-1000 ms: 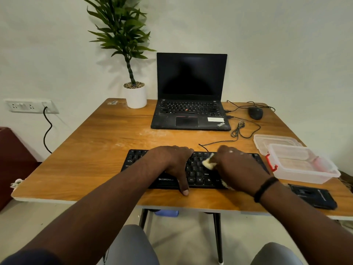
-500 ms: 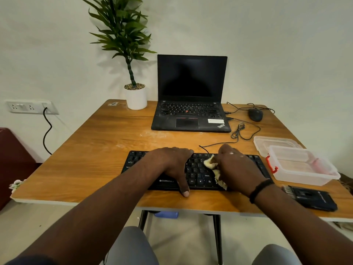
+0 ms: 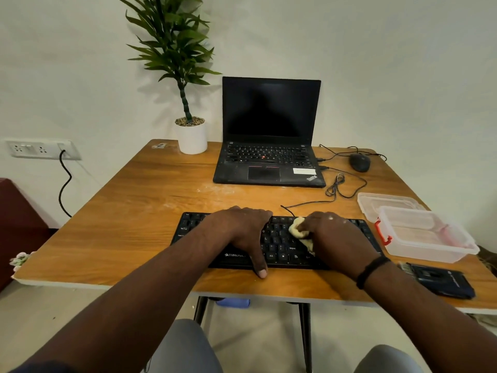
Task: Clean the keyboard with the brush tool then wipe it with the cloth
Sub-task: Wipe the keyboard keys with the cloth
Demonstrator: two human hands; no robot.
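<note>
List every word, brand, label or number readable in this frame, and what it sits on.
"ZEBRONICS": front edge of the keyboard, its end hidden by the left hand.
"ThinkPad": lower right corner of the laptop.
"Alt": one keyboard key; other key legends too small to read.
White sticker on the laptop: blurred.
Print on the dark brush tool: too small.

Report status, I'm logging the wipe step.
Left hand flat on keyboard, steadying. Right hand presses cloth on keys. Nothing in the way.
</note>
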